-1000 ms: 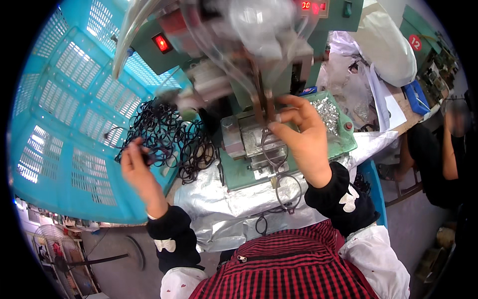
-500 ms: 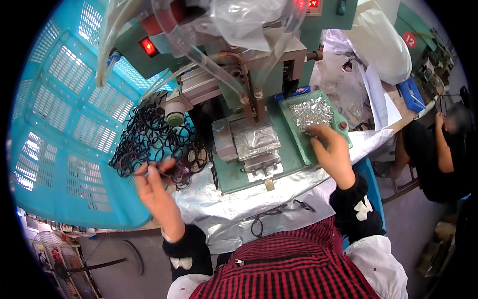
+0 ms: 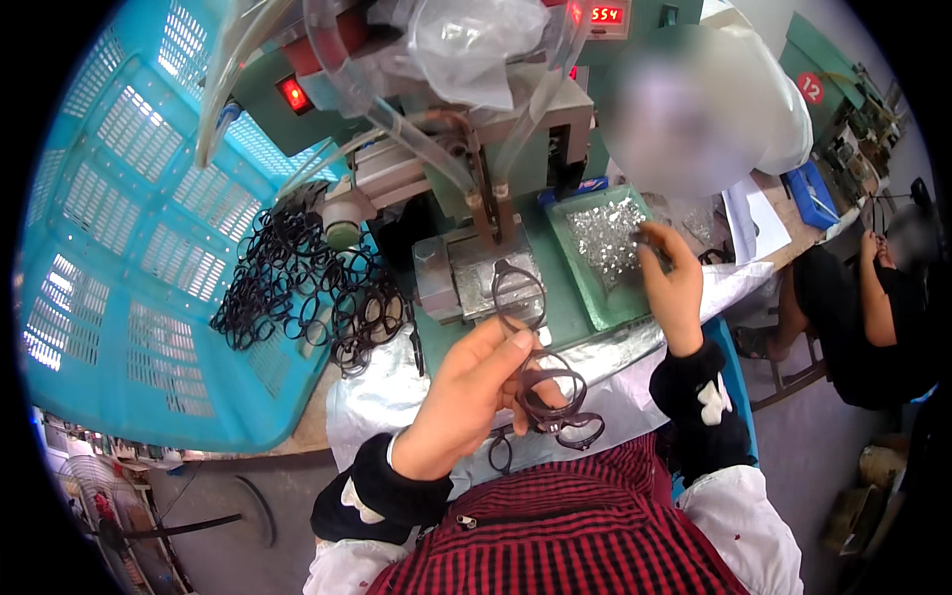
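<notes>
My left hand is closed around several dark eyeglass frames in front of the machine. One of them sticks up past my thumb, its rim overlapping the metal fixture block from this view; the others hang below my fingers. My right hand is over the right edge of a green tray heaped with small shiny metal pieces. Its thumb and fingertips are curled together, and whatever they may pinch is too small to make out.
A pile of dark eyeglass frames lies at the left, against a large blue plastic basket. The green machine has clear hoses and a red-lit switch. Another person sits at the far right, near a small blue bin.
My left hand has come from the pile at the left to the front of the fixture, bringing several eyeglass frames. My right hand has shifted slightly toward the tray's right edge, fingers drawn together.
</notes>
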The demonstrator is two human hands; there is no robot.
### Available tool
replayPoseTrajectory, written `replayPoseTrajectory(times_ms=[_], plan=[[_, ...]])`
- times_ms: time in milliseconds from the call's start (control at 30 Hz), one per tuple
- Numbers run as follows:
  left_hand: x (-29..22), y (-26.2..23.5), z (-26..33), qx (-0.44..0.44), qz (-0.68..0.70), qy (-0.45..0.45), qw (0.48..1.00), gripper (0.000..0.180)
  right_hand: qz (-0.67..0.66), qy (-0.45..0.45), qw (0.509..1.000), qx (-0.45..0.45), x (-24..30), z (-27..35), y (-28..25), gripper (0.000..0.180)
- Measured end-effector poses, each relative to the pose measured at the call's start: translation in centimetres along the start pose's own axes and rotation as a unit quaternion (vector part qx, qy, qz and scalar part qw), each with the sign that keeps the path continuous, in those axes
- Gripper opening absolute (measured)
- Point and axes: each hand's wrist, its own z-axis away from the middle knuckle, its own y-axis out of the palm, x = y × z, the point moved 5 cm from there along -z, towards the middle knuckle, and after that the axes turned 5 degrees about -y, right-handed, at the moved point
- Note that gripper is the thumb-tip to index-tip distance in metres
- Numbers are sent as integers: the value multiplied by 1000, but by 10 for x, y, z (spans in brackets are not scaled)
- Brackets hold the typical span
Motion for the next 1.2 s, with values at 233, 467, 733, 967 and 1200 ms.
replayPoseTrajectory(times_ms=[233,467,733,967,1200], plan=[[24,-11,-6,64,70,-4,996,32,98,-10,994,54,-6,13,-1,10],[54,-3,17,198,69,24,978,72,243,-146,958,30,23,34,10,11],[58,-34,16,224,-368,18,902,23,124,-67,989,36,9,39,12,12],[-53,-170,68,-273,-270,301,873,14,59,-90,994,5,5,28,13,11],[-28,-271,5,-371,-384,84,841,25,118,-94,988,-19,3,37,11,12]])
